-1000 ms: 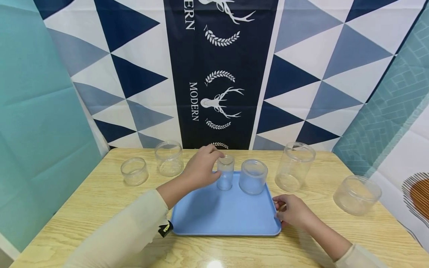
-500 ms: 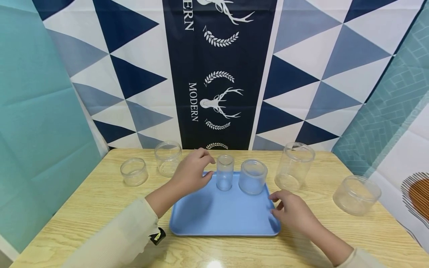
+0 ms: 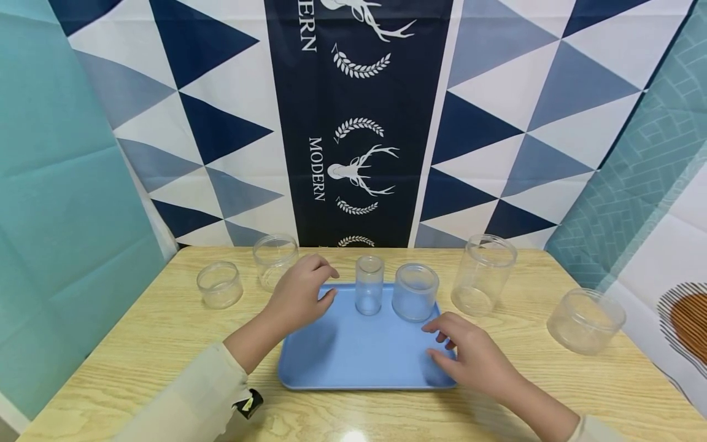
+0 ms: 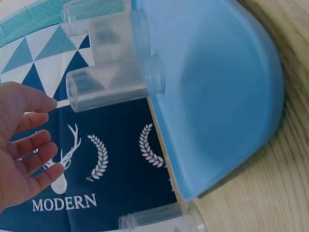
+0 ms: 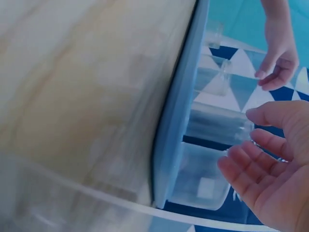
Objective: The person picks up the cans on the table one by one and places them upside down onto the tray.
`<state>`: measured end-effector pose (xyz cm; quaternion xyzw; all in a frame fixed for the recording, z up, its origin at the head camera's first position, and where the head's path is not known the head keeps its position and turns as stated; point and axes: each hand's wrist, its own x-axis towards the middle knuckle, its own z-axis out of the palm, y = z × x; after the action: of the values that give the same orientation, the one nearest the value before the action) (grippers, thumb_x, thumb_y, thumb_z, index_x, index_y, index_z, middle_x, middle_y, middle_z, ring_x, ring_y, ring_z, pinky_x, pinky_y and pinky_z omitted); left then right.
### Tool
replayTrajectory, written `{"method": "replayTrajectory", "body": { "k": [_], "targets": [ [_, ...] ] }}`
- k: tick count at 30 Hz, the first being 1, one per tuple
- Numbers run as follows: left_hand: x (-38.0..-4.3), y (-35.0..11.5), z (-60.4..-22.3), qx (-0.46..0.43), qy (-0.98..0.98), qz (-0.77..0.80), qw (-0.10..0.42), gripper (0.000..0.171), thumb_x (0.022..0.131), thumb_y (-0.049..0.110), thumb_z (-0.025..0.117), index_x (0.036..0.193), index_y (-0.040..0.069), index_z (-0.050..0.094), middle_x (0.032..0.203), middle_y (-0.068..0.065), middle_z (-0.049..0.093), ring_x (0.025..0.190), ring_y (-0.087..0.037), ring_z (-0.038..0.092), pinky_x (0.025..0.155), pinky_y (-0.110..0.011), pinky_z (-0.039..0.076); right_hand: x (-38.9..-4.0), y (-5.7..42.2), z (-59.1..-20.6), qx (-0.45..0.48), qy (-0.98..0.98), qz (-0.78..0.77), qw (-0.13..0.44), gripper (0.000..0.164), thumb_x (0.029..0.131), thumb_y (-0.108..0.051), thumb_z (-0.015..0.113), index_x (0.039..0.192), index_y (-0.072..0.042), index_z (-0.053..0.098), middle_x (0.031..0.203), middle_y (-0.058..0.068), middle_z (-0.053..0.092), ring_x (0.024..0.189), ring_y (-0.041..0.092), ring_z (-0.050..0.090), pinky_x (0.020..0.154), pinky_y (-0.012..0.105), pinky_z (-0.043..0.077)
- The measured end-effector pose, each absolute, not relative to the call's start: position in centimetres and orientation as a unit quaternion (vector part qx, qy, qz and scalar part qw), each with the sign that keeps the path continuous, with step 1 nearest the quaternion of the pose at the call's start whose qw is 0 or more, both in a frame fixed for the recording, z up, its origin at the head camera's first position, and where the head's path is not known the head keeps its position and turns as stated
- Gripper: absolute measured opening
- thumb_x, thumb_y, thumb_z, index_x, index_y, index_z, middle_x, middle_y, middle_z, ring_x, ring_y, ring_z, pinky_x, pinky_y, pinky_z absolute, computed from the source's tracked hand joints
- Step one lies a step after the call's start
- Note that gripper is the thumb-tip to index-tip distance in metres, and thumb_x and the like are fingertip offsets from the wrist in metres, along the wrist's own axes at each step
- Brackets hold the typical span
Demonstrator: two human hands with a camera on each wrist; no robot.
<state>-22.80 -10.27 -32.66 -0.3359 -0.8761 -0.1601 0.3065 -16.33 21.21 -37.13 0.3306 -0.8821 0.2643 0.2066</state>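
Two apparently placed: narrow jar [image 3: 369, 291], wide jar [image 3: 415, 298], by back edge of tray [image 3: 359, 359] | likely four left: outer jars [image 3: 220, 290] on surface [image 3: 160, 362] | left hand [image 3: 302, 291], right hand [image 3: 469, 350]: empty, fingers loose

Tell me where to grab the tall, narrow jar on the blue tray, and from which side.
Grip the narrow jar round its middle, probably best from the left: it stands upright, slim and straight-sided, so likely easy to wrap, while the wider jar stands close on its right. The left hand hovers to its left.
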Motion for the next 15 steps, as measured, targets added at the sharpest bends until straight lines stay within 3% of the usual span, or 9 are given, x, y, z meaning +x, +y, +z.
{"method": "replayTrajectory", "body": {
  "k": [6,15],
  "targets": [
    [-22.3,-11.0,-32.7,-0.323,-0.885,-0.161,0.295,0.023,0.077,0.010,0.079,0.098,0.007,0.072,0.099,-0.005,0.064,0.093,-0.023,0.060,0.081,-0.036,0.053,-16.0,20.4,-36.3,0.368,-0.869,0.245,0.220,0.040,0.071,-0.004,0.083,0.105,-0.013,0.065,0.101,-0.007,0.062,0.081,0.005,0.057,0.067,0.026,0.053],
    [-21.7,-12.2,-32.7,-0.300,-0.894,-0.165,0.288,0.025,0.077,0.011,0.080,0.100,0.007,0.072,0.100,-0.005,0.064,0.094,-0.024,0.059,0.081,-0.037,0.053,-15.6,19.1,-35.8,0.397,-0.865,0.194,0.237,0.043,0.071,-0.012,0.084,0.110,-0.010,0.065,0.113,-0.002,0.060,0.102,0.016,0.060,0.082,0.037,0.054]
  ]
}}
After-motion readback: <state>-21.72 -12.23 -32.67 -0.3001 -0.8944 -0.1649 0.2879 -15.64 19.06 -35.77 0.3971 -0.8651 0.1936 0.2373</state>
